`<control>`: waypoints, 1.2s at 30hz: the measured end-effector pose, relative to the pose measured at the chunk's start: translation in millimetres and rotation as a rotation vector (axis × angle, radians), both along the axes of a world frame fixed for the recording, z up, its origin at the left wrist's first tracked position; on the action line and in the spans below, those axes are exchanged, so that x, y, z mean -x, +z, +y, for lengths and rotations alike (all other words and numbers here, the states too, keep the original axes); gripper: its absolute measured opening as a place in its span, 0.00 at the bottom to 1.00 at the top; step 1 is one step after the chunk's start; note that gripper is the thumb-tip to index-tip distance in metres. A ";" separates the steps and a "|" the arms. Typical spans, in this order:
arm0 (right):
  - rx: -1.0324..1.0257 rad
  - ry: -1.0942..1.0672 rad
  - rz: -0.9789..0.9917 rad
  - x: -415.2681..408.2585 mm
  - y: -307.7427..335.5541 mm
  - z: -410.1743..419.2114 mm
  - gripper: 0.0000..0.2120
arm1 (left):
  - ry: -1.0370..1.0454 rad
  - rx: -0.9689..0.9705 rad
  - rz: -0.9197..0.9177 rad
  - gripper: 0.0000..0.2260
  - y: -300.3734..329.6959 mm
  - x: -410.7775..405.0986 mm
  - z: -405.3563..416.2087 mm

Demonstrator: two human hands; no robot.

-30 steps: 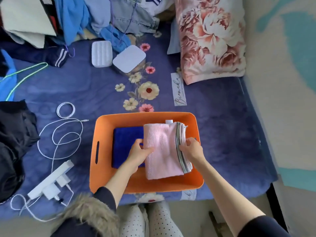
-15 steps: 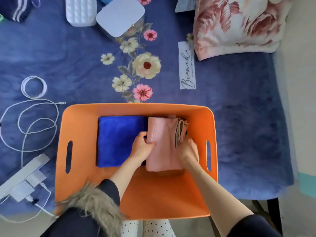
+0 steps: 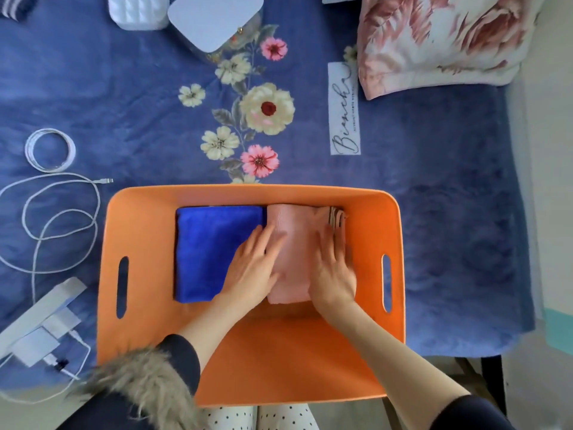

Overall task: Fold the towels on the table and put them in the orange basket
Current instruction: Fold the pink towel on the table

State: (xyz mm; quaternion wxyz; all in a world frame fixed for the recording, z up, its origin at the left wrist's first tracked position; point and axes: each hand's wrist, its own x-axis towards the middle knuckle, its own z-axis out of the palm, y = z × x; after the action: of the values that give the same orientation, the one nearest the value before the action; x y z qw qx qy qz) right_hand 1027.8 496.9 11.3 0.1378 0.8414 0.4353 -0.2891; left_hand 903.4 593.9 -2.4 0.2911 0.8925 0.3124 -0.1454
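We had both hands flat w/ straight fingers, gripping nothing: left hand (image 3: 252,268) and right hand (image 3: 333,271) pressing the pink towel (image 3: 293,240) inside the orange basket (image 3: 393,231), touching the blue towel (image 3: 214,249). Risk as we judged it: lifting off unevenly could've dragged the top layer and undone the fold, esp. the striped edge (image 3: 336,217).

A blue blanket (image 3: 124,97) covered the bed. On it lay the basket (image 3: 145,212) at 6 o'clock, cables (image 3: 49,193) at 9, a pillow (image 3: 440,41) at 1.
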 end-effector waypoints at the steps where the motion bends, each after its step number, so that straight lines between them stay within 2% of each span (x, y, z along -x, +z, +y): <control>1: 0.035 0.112 -0.032 -1.6 -4.1 -0.4 0.38 | -0.142 -0.025 0.065 0.39 -2.9 1.6 0.5; 3: 0.102 0.241 -0.078 -9.3 -12.7 2.1 0.44 | -0.297 -0.075 0.189 0.47 -12.8 0.7 4.6; 7: 0.195 0.166 -0.014 -28.1 -31.9 15.3 0.57 | -0.329 -0.143 0.299 0.53 -32.6 -10.3 13.7; 15: 0.279 0.211 0.001 -35.5 -48.5 19.5 0.60 | -0.302 -0.134 0.367 0.55 -44.3 -20.9 7.7; 18: 0.210 0.139 0.047 -31.8 -36.0 14.2 0.57 | -0.309 -0.039 0.308 0.51 -29.9 -14.5 17.7; 21: 0.138 0.098 0.077 -24.9 -18.2 3.4 0.45 | -0.318 0.015 0.294 0.40 -7.7 -4.3 28.4; 24: 0.105 0.026 0.107 -21.5 11.1 -1.1 0.41 | -0.268 0.030 0.332 0.32 24.7 -0.2 32.6; 28: -0.082 -0.117 0.107 -16.5 68.4 0.7 0.36 | -0.175 0.014 0.282 0.28 80.8 0.5 29.2; 32: -0.307 -0.292 0.118 -7.5 132.2 -11.7 0.33 | -0.160 -0.036 0.137 0.25 135.7 5.7 19.9; 36: -0.476 -0.428 0.043 14.1 183.5 -44.9 0.29 | -0.174 -0.046 0.005 0.23 175.1 18.0 4.7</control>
State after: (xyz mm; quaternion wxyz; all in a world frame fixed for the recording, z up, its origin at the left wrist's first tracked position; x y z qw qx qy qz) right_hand 1013.6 452.0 194.9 -0.1361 0.9162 0.3068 -0.2190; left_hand 885.4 598.6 172.8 0.2561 0.9222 0.2377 -0.1655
